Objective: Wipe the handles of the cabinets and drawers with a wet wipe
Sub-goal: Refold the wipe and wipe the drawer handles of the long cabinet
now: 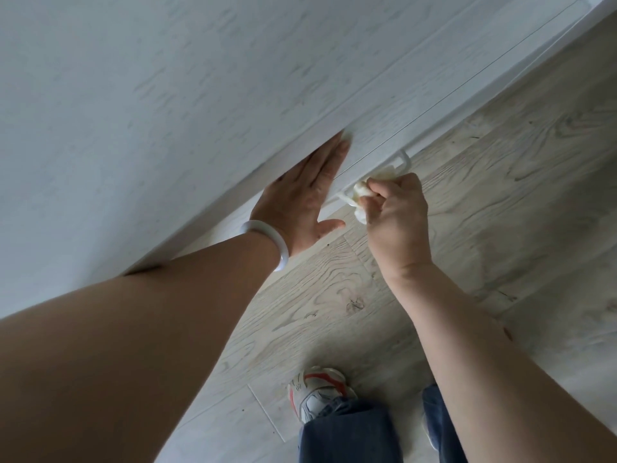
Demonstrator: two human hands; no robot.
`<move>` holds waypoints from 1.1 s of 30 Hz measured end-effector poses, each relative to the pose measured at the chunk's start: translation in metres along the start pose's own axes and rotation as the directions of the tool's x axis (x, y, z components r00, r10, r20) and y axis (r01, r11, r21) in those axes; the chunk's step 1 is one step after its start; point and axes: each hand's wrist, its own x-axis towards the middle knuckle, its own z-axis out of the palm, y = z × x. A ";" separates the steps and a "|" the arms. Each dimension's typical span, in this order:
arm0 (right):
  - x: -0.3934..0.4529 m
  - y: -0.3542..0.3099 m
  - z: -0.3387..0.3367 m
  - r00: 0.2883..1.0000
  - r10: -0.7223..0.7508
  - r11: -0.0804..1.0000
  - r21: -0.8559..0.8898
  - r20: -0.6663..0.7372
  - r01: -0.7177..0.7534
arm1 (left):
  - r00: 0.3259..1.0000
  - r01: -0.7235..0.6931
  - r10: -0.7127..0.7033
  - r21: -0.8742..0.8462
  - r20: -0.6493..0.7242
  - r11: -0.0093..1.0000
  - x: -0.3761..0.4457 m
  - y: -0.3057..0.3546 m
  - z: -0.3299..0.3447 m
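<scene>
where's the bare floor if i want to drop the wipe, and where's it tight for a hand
Free: the wood floor right of the right hand, along the cabinet base. Also the floor patch between both forearms, above the sneaker. Crowded: at the handle, where the wet wipe and the left hand, flat on the cabinet front, sit close.

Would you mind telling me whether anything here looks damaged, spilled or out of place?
Nothing stands out. The right hand holds the wet wipe on the white handle; the left hand lies flat against the cabinet front.
</scene>
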 end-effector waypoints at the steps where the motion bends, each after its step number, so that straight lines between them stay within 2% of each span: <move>1: -0.001 -0.004 0.003 1.000 0.010 1.000 -0.013 0.022 -0.010 | 1.000 -0.004 0.004 0.001 0.002 1.000 0.000 0.000 0.000; 5: -0.001 -0.014 0.018 1.000 0.016 0.999 -0.052 0.026 -0.015 | 1.000 -0.014 0.014 0.019 -0.006 1.000 0.000 -0.001 0.003; 7: 0.003 -0.014 0.020 0.997 0.038 0.989 -0.144 0.062 -0.029 | 1.000 -0.019 0.019 0.029 -0.006 0.999 0.000 0.000 0.003; 9: 0.009 -0.011 0.018 0.993 -0.011 0.967 -0.250 0.119 0.040 | 1.000 -0.020 0.020 0.034 -0.003 0.999 0.001 0.000 0.003; 11: 0.014 -0.005 0.010 0.973 -0.110 0.940 -0.297 0.203 0.168 | 1.000 -0.019 0.019 0.035 -0.004 0.999 0.001 -0.001 0.002; 13: 0.021 0.003 -0.003 0.916 -0.243 0.889 -0.305 0.319 0.342 | 1.000 -0.025 0.025 0.042 -0.006 0.999 0.001 0.000 0.001; 16: 0.037 0.012 -0.026 0.768 -0.403 0.759 -0.288 0.498 0.584 | 1.000 -0.030 0.031 0.041 -0.004 0.999 0.002 0.000 0.001; 18: 0.046 0.017 -0.033 0.709 -0.484 0.697 -0.265 0.513 0.667 | 1.000 -0.027 0.027 0.043 -0.010 0.999 0.002 -0.001 0.002; 20: 0.042 0.020 -0.031 0.727 -0.515 0.704 -0.259 0.454 0.661 | 1.000 -0.024 0.025 0.041 -0.009 0.999 0.001 -0.001 0.002; 23: 0.021 0.022 -0.013 0.799 -0.484 0.755 -0.290 0.357 0.588 | 1.000 -0.026 0.026 0.028 -0.007 0.999 0.001 -0.002 0.003; 26: 0.016 0.019 -0.002 0.831 -0.462 0.769 -0.326 0.309 0.549 | 1.000 -0.020 0.020 0.005 -0.002 1.000 0.000 -0.002 0.005; 28: 0.023 0.019 -0.008 0.815 -0.475 0.756 -0.321 0.330 0.571 | 1.000 -0.025 0.025 0.014 -0.006 1.000 0.001 -0.002 0.004; 32: 0.041 0.028 -0.036 0.688 -0.519 0.674 -0.253 0.508 0.695 | 0.999 -0.039 0.040 0.045 -0.024 0.998 0.001 -0.001 0.004; 33: 0.049 0.033 -0.044 0.678 -0.515 0.661 -0.260 0.525 0.704 | 0.999 -0.042 0.043 0.050 -0.026 0.998 0.001 -0.001 0.003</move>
